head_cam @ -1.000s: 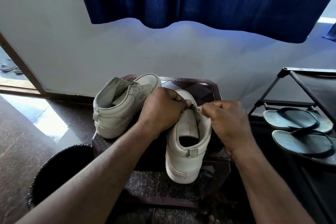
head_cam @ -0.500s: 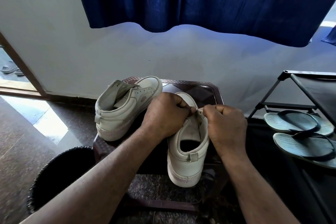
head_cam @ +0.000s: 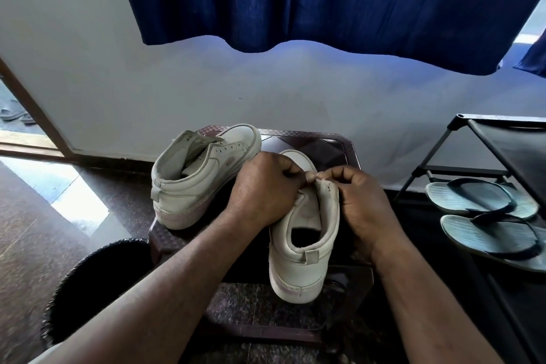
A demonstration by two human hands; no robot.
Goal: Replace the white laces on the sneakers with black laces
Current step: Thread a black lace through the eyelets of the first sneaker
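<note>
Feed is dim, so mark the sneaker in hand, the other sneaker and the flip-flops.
sneaker in hand (head_cam: 298,272): head view, heel wall.
other sneaker (head_cam: 189,195): head view, outer side.
flip-flops (head_cam: 466,230): head view, nearer one's footbed.

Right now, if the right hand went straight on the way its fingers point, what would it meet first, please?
Probably the left hand, its fingertips just opposite the right hand over the near sneaker; depth is unclear.
</note>
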